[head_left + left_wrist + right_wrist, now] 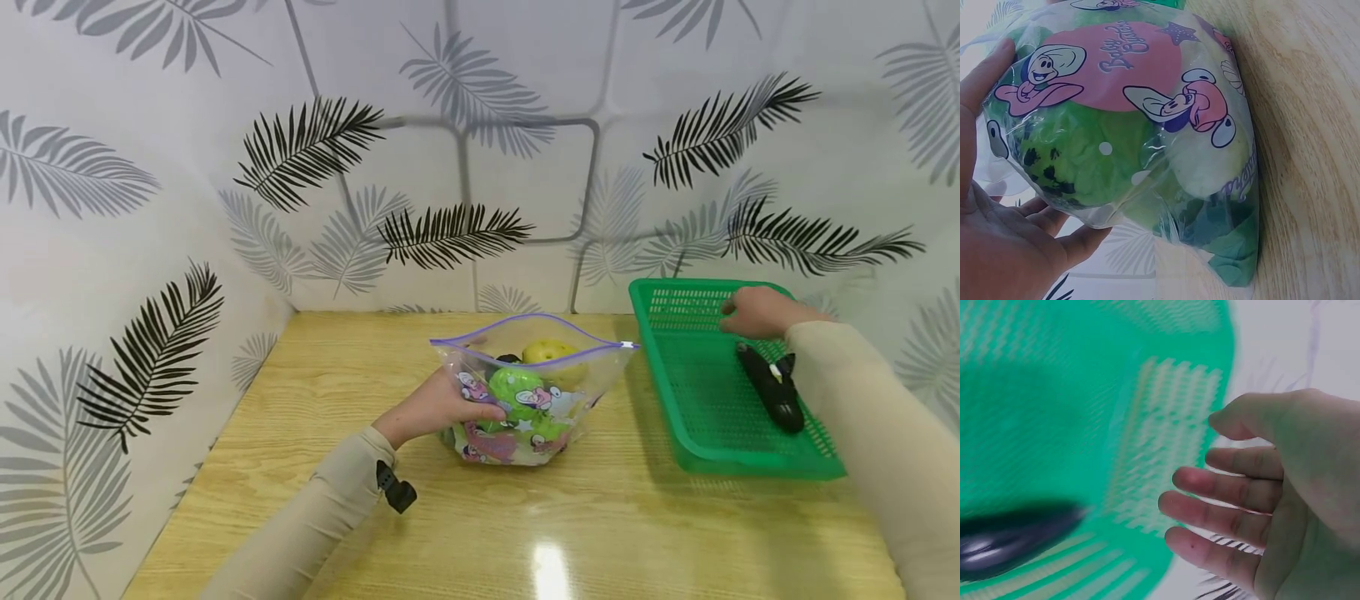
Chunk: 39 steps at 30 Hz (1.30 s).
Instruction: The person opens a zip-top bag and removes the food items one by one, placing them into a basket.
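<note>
While the left hand (438, 407) grips the side of a clear zip bag (495, 447), its thumb laid across the front and its other fingers behind, I see the right hand (765, 312) reaching over the far right part of a green basket (677, 417) with nothing in its grasp. From the right wrist camera I can make out its fingers loosely bent, the thumb apart from them, just beside the basket's rim and clear of the dark eggplant (763, 382).

The bag stands upright on the wooden surface (360, 542), left of the basket and apart from it. Its purple-edged mouth gapes, with a white slider (627, 344) at the right end. I can see a yellow round item (550, 352) near the top and bright green produce (517, 383) below it; the left wrist view also gives me something pale (1200, 164) behind the printed cartoon figures.

The eggplant lies slantwise on the basket's floor, toward its right side. Beyond the surface, I have a pale wall covering (525, 83) patterned with grey and black leaves.
</note>
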### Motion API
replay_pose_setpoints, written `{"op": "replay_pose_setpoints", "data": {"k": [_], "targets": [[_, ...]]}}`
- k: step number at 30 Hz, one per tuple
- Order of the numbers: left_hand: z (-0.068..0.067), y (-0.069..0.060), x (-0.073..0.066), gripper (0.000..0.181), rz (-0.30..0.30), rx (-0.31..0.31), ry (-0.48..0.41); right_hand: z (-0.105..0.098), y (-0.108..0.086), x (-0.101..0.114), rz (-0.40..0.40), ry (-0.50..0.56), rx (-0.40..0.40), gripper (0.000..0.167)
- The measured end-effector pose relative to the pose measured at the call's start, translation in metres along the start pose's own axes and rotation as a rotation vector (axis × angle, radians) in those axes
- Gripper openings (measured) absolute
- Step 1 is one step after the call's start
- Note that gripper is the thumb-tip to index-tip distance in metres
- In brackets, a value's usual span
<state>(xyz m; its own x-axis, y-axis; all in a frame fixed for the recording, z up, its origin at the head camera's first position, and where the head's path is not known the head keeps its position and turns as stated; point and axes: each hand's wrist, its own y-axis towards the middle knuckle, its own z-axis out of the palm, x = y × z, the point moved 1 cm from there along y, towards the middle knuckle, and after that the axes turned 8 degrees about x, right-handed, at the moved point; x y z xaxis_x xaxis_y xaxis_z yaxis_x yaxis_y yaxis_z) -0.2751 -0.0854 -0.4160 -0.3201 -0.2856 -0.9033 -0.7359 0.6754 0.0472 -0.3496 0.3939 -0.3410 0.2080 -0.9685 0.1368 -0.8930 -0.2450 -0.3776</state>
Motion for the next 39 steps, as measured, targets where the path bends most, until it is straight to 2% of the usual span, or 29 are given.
{"op": "replay_pose_setpoints", "data": {"k": [5,9,14,16,18,20,23,27,30,34,39], "targets": [[0.000,0.000,0.001,0.111,-0.023,-0.010,-0.011,-0.033,-0.009,0.069,-0.125,-0.072,-0.129,0.042],[0.000,0.000,0.002,0.110,-0.005,-0.002,-0.024,-0.044,-0.029,0.129,-0.225,-0.125,-0.232,0.035],[-0.001,0.000,0.001,0.110,0.002,0.002,-0.019,-0.040,-0.047,0.192,-0.452,-0.171,-0.352,0.029],[-0.001,-0.001,0.000,0.110,0.000,0.008,-0.027,-0.034,-0.050,0.210,-0.551,-0.187,-0.361,0.027],[-0.001,-0.001,-0.001,0.110,-0.005,0.014,-0.044,-0.027,-0.052,0.226,-0.615,-0.203,-0.353,0.026],[-0.001,-0.001,-0.002,0.109,-0.004,0.022,-0.064,-0.021,-0.052,0.238,-0.657,-0.212,-0.318,0.025],[0.000,-0.001,-0.001,0.107,-0.026,0.010,-0.037,-0.014,-0.050,0.249,-0.672,-0.219,-0.242,0.026],[0.000,0.000,0.001,0.107,-0.065,-0.006,0.016,-0.007,-0.044,0.257,-0.632,-0.210,-0.114,0.038],[0.000,-0.001,0.001,0.107,-0.069,0.000,0.009,-0.003,-0.041,0.264,-0.593,-0.201,-0.044,0.050],[-0.001,-0.002,0.001,0.107,-0.068,-0.003,0.011,0.005,-0.037,0.272,-0.574,-0.232,-0.015,0.058],[0.000,-0.002,0.000,0.101,-0.035,0.005,-0.024,0.013,-0.033,0.278,-0.608,-0.252,-0.006,0.062]]}}
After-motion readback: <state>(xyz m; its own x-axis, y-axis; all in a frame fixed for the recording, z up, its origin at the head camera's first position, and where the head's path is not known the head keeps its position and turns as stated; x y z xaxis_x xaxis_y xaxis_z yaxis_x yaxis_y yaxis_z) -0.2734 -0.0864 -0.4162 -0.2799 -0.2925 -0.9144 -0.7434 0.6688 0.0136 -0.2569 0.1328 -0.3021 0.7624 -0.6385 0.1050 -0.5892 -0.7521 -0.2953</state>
